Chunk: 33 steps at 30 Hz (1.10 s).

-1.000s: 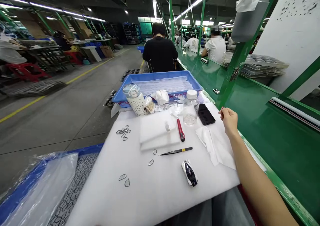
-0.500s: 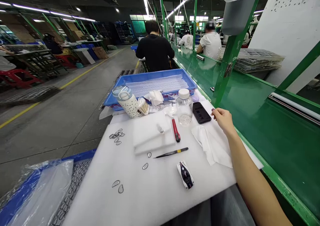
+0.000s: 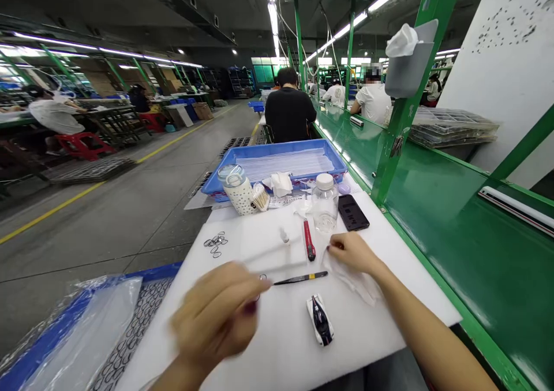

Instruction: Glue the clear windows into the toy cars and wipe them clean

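My left hand (image 3: 219,316) hovers over the white foam pad (image 3: 281,333), smeared by motion, its fingertips near the tip of the black tweezers (image 3: 300,278) and a small dark ring. I cannot make out whether it holds anything. My right hand (image 3: 352,252) rests on a white tissue (image 3: 357,281), fingers curled and pressing on it, just right of the red utility knife (image 3: 308,239). A small black-and-white device (image 3: 319,320) lies near the pad's front. A cluster of thin rings (image 3: 215,243) sits at the pad's left.
A clear bottle (image 3: 324,204), a black phone (image 3: 352,212), a white perforated cup (image 3: 238,190) and a blue tray (image 3: 277,163) stand at the back. A blue bin with plastic wrap (image 3: 82,333) is at lower left. The green conveyor (image 3: 437,218) runs along the right. People sit ahead.
My right hand moved from beside the phone down and left onto the tissue. My left hand came into view over the pad. The camera tilted slightly.
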Each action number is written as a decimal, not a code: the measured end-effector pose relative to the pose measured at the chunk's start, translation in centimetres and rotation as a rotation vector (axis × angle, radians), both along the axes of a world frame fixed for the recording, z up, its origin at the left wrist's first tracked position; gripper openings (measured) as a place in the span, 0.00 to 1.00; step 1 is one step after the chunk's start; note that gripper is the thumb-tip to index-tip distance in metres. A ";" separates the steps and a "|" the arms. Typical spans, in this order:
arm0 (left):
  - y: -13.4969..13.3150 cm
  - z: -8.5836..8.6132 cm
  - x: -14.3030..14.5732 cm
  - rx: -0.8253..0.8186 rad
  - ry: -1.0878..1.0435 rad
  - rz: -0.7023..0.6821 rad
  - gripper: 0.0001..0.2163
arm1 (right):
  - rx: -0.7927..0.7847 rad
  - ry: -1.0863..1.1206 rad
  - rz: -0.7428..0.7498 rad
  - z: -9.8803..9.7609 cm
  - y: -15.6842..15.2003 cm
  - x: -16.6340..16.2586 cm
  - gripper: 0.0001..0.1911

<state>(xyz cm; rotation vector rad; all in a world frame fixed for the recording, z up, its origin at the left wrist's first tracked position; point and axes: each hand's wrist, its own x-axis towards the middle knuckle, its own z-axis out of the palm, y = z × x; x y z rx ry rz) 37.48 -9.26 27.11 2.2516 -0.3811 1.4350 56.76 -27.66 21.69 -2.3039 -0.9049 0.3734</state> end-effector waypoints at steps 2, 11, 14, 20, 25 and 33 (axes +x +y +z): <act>-0.6 -1.4 1.5 -0.075 0.129 -0.067 0.09 | 0.157 0.151 0.173 0.3 0.5 -1.2 0.09; -1.2 -4.9 2.8 -0.576 0.958 -0.519 0.13 | 0.714 0.818 0.389 0.2 0.3 -2.4 0.06; -0.6 -4.5 2.5 -0.850 0.982 -0.621 0.18 | 0.780 0.858 0.338 0.2 0.1 -1.9 0.05; -1.0 -4.0 2.0 -1.020 1.033 -0.637 0.20 | 0.542 0.832 0.455 0.6 0.3 -2.3 0.16; -1.5 -3.8 2.0 -0.948 0.998 -0.547 0.19 | 0.458 0.869 0.434 0.5 0.8 -3.1 0.24; -1.2 -3.7 2.3 -0.856 0.930 -0.435 0.17 | 0.529 0.852 0.283 0.6 0.9 -3.0 0.23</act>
